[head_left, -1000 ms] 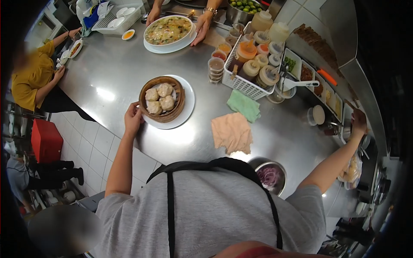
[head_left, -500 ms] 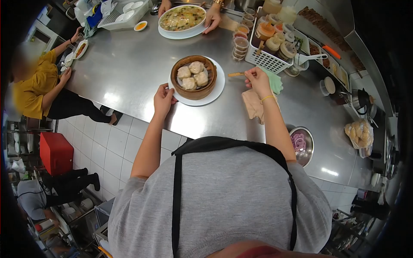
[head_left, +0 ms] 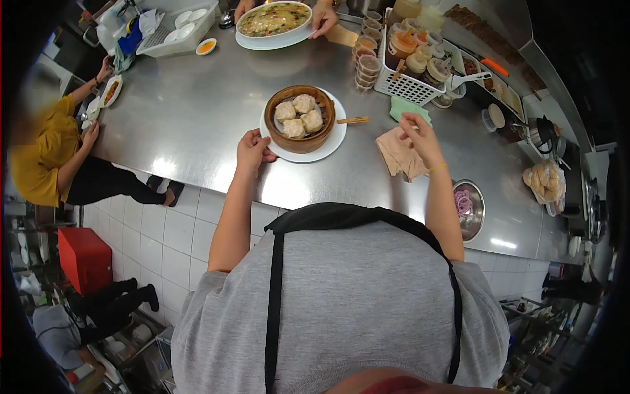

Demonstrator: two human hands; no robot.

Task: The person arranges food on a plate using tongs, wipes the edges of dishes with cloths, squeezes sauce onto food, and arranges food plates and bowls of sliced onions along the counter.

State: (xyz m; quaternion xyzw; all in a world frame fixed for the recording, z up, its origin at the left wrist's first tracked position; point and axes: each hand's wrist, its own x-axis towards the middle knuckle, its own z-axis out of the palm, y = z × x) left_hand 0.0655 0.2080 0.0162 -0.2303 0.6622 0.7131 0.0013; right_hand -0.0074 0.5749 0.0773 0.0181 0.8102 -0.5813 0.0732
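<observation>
A round bamboo steamer (head_left: 315, 140) with several pale dumplings (head_left: 304, 103) in it stands on a white plate (head_left: 341, 125). My left hand (head_left: 252, 154) grips the plate's near left rim, thumb on top. A small wooden clip (head_left: 354, 120) lies at the plate's right edge, with nobody holding it. My right hand (head_left: 420, 139) is empty, fingers loosely curled and apart, over a beige cloth (head_left: 397, 154). Beyond that cloth lies a green cloth (head_left: 408, 110).
Across the steel table (head_left: 197, 125), another person's hands hold an oval dish (head_left: 274, 20) on a plate. A white basket (head_left: 410, 90) of bottles stands right, beside stacked sauce cups (head_left: 367, 69). A metal bowl (head_left: 478, 217) holds sliced onion. A person in yellow (head_left: 49, 148) is at left.
My right hand has let go of the wooden clip beside the plate and moved right, over the beige cloth. My left hand stays on the plate. The oval dish has shifted slightly away.
</observation>
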